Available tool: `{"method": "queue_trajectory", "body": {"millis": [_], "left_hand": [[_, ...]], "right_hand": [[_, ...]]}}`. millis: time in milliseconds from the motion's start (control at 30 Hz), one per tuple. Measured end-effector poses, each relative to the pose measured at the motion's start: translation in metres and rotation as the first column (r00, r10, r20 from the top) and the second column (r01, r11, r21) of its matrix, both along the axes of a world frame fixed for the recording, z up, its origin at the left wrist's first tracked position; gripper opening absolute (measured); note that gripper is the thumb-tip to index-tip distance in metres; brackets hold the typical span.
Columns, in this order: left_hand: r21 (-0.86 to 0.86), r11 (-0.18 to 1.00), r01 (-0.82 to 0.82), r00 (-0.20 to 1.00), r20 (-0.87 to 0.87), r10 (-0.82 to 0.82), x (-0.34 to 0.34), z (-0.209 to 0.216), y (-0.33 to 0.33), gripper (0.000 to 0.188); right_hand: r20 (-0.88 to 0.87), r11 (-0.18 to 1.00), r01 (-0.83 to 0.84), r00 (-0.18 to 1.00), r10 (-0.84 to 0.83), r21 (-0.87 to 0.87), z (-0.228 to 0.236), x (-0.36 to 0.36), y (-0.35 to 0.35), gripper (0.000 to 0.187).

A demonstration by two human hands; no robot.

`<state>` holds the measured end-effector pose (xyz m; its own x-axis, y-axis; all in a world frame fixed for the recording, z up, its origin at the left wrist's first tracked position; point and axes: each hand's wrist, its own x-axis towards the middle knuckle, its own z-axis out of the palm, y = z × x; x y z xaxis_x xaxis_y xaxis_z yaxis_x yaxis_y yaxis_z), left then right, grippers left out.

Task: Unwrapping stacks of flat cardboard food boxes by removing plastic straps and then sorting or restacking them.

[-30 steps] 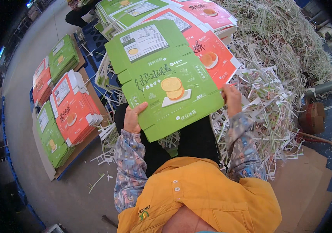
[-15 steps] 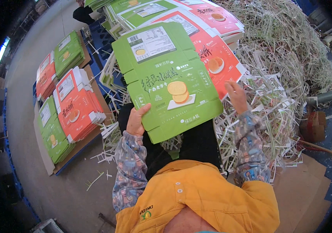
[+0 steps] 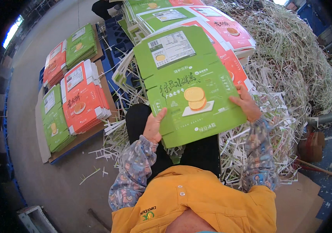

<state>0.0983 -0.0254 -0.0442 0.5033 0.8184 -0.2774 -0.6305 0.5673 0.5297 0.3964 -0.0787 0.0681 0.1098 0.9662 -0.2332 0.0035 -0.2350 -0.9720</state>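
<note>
A flat green printed carton blank [image 3: 212,112], with a picture of yellow cakes on it, is held up in front of my lap. My left hand [image 3: 154,125] grips its lower left edge, thumb on top. My right hand [image 3: 247,104] pinches its right edge, the thumb lying over the printed face and the other fingers mostly hidden. Behind it a red carton blank [image 3: 239,70] shows partly, lying against the stacked green and red blanks [image 3: 228,29]. Whether the held piece is one sheet or several I cannot tell.
Neat stacks of red carton blanks [image 3: 82,103] and green carton blanks [image 3: 51,124] rest on a low pallet to the left. A big heap of paper strips [image 3: 286,66] rises on the right. Flattened cardboard [image 3: 298,202] and a stick [image 3: 321,169] lie at the lower right.
My right hand has come onto the right edge of the green carton blank, where it was apart before. In the view, blank and left hand sit farther right.
</note>
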Motion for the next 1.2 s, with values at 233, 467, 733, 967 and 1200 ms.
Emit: {"method": "queue_trajectory", "body": {"millis": [233, 467, 733, 967, 1200], "left_hand": [[0.010, 0.997, -0.078, 0.981, 0.178, 0.075, 0.019, 0.011, -0.028, 0.040], [0.127, 0.971, 0.204, 0.904, 0.357, -0.237, 0.070, 0.032, -0.011, 0.040], [0.068, 0.953, 0.295, 0.814, 0.505, -0.288, 0.122, 0.003, 0.005, 0.051], [0.073, 0.965, 0.253, 0.840, 0.478, -0.256, 0.122, -0.008, -0.001, 0.055], [0.121, 0.968, 0.218, 0.876, 0.413, -0.249, 0.098, 0.017, 0.016, 0.049]], "right_hand": [[0.329, 0.971, -0.153, 0.941, 0.085, 0.185, 0.126, -0.051, -0.033, 0.041], [0.527, 0.941, -0.151, 0.849, -0.033, 0.303, 0.194, -0.078, -0.066, 0.042], [0.786, 0.950, -0.304, 0.603, 0.136, 0.069, 0.196, -0.088, -0.018, 0.046], [0.882, 0.911, -0.387, 0.467, 0.063, 0.140, 0.174, -0.082, 0.013, 0.054], [0.458, 0.962, -0.220, 0.880, 0.125, 0.160, 0.185, -0.085, 0.015, 0.052]]}}
